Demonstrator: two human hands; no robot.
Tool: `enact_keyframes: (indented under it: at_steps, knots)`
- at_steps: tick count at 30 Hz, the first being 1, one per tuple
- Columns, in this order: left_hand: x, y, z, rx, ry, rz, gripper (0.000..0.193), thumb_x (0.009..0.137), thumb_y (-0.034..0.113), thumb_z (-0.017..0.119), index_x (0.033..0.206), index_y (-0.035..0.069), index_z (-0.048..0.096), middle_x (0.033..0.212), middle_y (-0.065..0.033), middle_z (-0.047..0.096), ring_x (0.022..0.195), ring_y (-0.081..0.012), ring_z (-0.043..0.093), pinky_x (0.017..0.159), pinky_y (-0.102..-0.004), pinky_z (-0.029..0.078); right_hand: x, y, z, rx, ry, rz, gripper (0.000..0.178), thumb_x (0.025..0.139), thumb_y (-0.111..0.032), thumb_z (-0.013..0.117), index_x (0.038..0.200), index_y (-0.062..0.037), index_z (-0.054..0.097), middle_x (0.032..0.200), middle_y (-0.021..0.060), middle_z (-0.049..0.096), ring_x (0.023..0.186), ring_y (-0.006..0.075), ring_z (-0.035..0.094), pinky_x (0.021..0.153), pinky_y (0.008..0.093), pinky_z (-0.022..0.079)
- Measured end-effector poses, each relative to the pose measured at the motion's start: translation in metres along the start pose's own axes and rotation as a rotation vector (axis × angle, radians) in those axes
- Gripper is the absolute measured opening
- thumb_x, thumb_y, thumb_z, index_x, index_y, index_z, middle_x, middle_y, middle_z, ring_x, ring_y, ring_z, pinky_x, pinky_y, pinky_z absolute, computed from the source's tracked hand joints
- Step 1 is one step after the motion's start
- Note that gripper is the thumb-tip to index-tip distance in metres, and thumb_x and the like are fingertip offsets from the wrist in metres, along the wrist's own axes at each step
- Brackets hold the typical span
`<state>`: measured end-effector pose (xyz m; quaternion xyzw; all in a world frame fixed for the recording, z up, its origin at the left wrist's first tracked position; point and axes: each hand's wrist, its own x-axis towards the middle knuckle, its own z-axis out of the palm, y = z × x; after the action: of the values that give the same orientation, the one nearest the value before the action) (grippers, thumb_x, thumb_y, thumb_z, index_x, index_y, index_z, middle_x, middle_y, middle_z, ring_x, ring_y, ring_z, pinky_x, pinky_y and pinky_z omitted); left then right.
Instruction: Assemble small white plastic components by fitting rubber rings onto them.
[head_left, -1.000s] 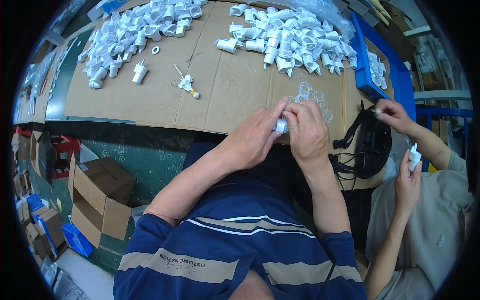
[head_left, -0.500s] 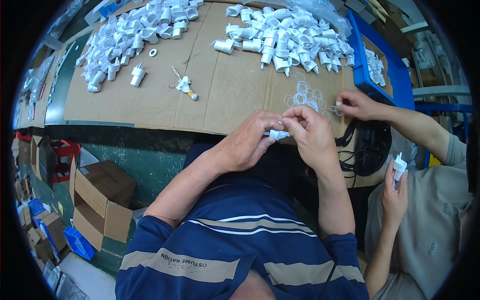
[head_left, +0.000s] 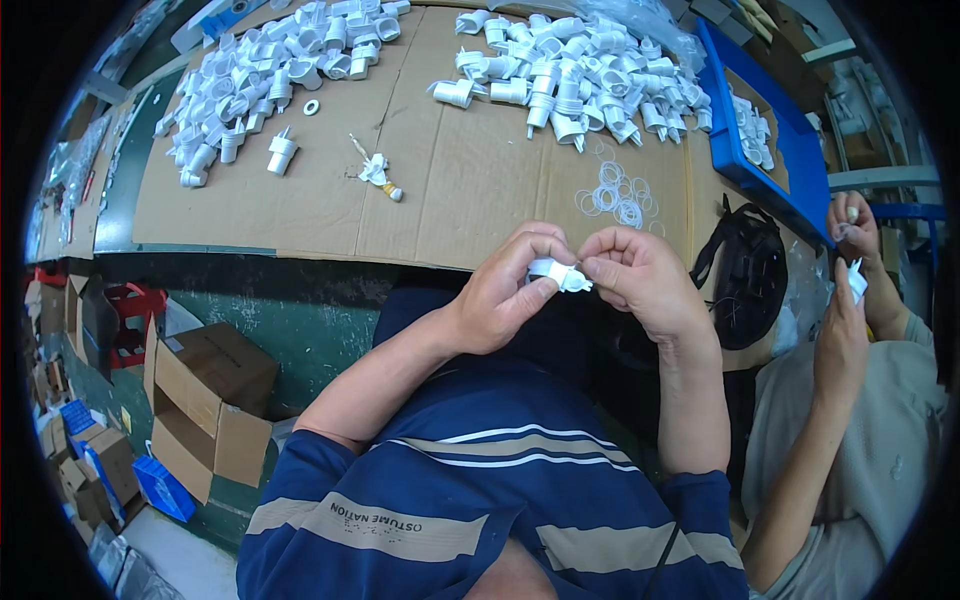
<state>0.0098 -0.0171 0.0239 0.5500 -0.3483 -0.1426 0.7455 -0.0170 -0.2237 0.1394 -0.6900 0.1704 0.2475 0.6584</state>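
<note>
My left hand [head_left: 508,292] is closed around a small white plastic fitting [head_left: 558,272], held just off the table's near edge. The fitting lies sideways, its narrow end pointing to my right hand [head_left: 645,285]. That hand's thumb and forefinger are pinched together at this end; anything between them is too small to make out. Beyond my hands, thin white rings [head_left: 618,192] lie in a loose heap on the cardboard. Farther off are two piles of white plastic fittings, a left pile [head_left: 255,85] and a right pile [head_left: 575,75].
One fitting [head_left: 282,150], a flat white ring [head_left: 311,107] and a small white-and-yellow object [head_left: 377,172] lie apart. A blue tray [head_left: 735,150] with fittings stands at right, a black bag [head_left: 750,275] nearer. A co-worker's hand [head_left: 842,325] holds a white fitting.
My right hand has shifted slightly right and down, and more of the fitting shows between my hands. The co-worker's hand has left the rings and drawn back to the right.
</note>
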Motion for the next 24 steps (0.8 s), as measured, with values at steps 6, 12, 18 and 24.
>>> enact_keyframes:
  at_steps: [6,12,18,24]
  knots:
    - [0.006,0.012,0.001,0.270,0.025,0.082,0.028,0.100,0.009,0.054,0.128,0.004,0.054,0.128,-0.0136,0.050,0.111,-0.0247,0.050,0.097,-0.0354,0.041,-0.004,0.000,-0.003,0.103,-0.075,0.005,0.021,0.092,0.004,0.067,0.113,0.0009,0.065,0.077,0.0005,0.060,0.058,0.0031,0.045,0.049,0.0158,0.031]
    - [0.003,0.011,0.011,-0.023,0.191,-0.081,0.027,0.099,0.006,0.052,0.126,0.002,0.056,0.126,-0.0131,0.052,0.109,-0.0235,0.052,0.096,-0.0347,0.044,-0.006,0.006,0.010,0.041,-0.054,-0.047,0.026,0.093,0.004,0.065,0.119,0.0011,0.064,0.076,-0.0005,0.058,0.061,0.0037,0.047,0.052,0.0158,0.033]
    - [-0.001,-0.003,0.016,-0.456,0.312,-0.254,0.026,0.104,0.007,0.050,0.129,0.001,0.054,0.124,-0.0112,0.055,0.108,-0.0185,0.053,0.097,-0.0319,0.045,-0.004,0.016,0.018,0.095,0.121,-0.128,0.029,0.093,0.004,0.065,0.122,0.0018,0.064,0.076,-0.0007,0.058,0.064,0.0040,0.049,0.055,0.0153,0.035]
    - [-0.001,-0.011,0.017,-0.489,0.260,-0.227,0.030,0.107,0.011,0.054,0.135,0.000,0.052,0.122,-0.0119,0.058,0.108,-0.0189,0.056,0.098,-0.0313,0.045,-0.004,0.026,0.019,-0.067,0.339,-0.205,0.031,0.093,0.004,0.066,0.123,0.0035,0.063,0.080,0.0004,0.060,0.067,0.0044,0.051,0.058,0.0156,0.038]
